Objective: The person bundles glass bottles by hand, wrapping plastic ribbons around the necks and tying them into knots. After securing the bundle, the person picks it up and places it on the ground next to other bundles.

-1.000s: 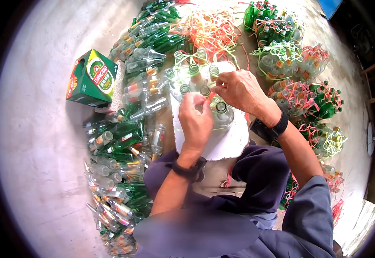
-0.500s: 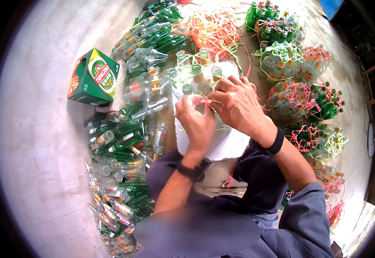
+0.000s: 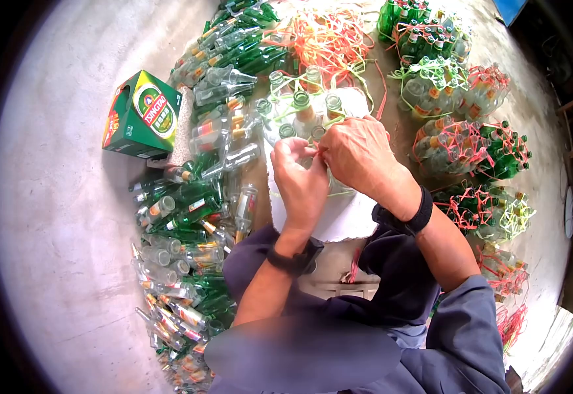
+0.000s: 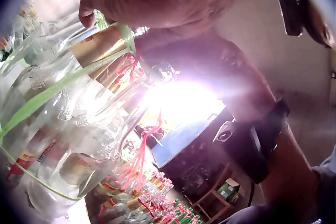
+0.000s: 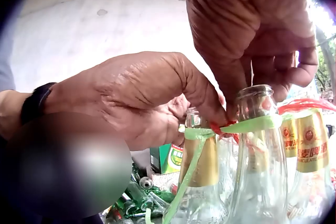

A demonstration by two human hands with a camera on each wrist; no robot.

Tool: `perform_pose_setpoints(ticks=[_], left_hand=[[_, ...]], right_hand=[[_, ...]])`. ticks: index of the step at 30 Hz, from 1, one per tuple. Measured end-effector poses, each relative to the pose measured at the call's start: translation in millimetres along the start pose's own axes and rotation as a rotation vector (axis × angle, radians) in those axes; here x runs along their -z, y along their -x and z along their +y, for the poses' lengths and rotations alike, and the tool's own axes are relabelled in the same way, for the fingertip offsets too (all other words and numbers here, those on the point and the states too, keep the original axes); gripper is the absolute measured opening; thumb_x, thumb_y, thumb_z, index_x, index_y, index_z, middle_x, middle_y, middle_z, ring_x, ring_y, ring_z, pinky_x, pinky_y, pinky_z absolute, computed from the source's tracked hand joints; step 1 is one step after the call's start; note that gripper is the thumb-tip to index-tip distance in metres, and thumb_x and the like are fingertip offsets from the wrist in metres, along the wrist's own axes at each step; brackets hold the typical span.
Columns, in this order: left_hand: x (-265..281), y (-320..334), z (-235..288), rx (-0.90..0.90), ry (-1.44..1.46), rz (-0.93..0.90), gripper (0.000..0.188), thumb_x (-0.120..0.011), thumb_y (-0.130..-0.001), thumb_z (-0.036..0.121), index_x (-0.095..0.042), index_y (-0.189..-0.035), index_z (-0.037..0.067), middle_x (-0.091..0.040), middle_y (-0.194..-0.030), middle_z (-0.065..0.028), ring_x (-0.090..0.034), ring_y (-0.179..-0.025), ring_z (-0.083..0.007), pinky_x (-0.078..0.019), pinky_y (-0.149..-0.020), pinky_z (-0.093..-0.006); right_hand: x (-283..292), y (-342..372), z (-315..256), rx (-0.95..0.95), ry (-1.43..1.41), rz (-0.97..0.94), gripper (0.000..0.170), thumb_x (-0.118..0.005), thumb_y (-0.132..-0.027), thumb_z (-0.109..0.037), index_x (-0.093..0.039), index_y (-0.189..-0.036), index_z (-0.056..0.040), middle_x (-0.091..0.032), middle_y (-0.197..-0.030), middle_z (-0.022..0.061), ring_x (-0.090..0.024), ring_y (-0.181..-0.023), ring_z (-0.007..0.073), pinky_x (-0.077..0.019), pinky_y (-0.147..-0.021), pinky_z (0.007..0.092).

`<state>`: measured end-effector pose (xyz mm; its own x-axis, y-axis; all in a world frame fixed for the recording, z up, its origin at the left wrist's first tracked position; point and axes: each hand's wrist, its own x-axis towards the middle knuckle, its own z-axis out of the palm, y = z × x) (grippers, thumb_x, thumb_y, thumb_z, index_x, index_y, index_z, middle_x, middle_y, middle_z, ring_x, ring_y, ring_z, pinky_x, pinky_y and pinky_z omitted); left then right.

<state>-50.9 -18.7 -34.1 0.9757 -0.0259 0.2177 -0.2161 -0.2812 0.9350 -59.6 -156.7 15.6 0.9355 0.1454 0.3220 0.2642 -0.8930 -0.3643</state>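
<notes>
Several clear glass bottles (image 3: 305, 113) stand upright in a group on a white board (image 3: 342, 226) before the person's knees. Gold labels (image 5: 202, 169) wrap the necks in the right wrist view. Around the necks runs a light green plastic strap (image 5: 252, 124), with a red strap (image 5: 216, 128) joined to it. My left hand (image 3: 299, 190) pinches the red strap between thumb and forefinger, low beside the near necks. The right hand (image 3: 363, 154), fingers curled, pinches strap right against the left fingertips; bottle necks partly hide its fingertips in the right wrist view.
Loose green and clear bottles (image 3: 194, 207) lie heaped along the left, by a green beer carton (image 3: 145, 115). A tangle of red and green strap (image 3: 329, 43) lies beyond the board. Strapped bottle bundles (image 3: 434, 92) stand in rows at the right.
My right hand has come down and left, from apart to right against the left hand at the strap. The left hand has shifted slightly right.
</notes>
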Motion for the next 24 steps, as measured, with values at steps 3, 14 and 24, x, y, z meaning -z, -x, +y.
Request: perform_pose_setpoints(ticks=[3,14,24], left_hand=[[2,-3,7,0.059,0.003,-0.019,0.031,-0.070,-0.080,-0.003,-0.055,-0.106,0.000,-0.054,-0.104,-0.0145,-0.063,-0.090,-0.0235,-0.0499,-0.086,-0.0372],[-1,2,8,-0.022,0.004,0.012,0.028,-0.068,-0.083,-0.006,-0.051,-0.104,-0.001,-0.065,-0.092,-0.0098,-0.064,-0.086,-0.0136,-0.0511,-0.082,-0.0279],[-6,8,-1,0.018,0.180,0.041,0.030,-0.066,-0.084,-0.007,-0.050,-0.109,-0.001,-0.061,-0.097,-0.0080,-0.061,-0.093,-0.0121,-0.0515,-0.081,-0.0270]], right_hand=[[2,-4,-1,-0.037,-0.005,-0.041,0.010,-0.069,-0.070,-0.013,-0.067,-0.065,-0.0048,-0.065,-0.066,0.0199,-0.067,-0.067,0.0375,-0.0508,-0.065,0.0483],[-11,1,9,0.000,-0.124,0.050,0.013,-0.072,-0.066,-0.015,-0.065,-0.064,-0.0045,-0.064,-0.067,0.0176,-0.066,-0.070,0.0391,-0.0504,-0.066,0.0497],[-21,10,7,0.003,-0.084,0.170,0.016,-0.073,-0.068,-0.018,-0.062,-0.068,-0.0057,-0.063,-0.071,0.0136,-0.065,-0.077,0.0340,-0.0505,-0.071,0.0451]])
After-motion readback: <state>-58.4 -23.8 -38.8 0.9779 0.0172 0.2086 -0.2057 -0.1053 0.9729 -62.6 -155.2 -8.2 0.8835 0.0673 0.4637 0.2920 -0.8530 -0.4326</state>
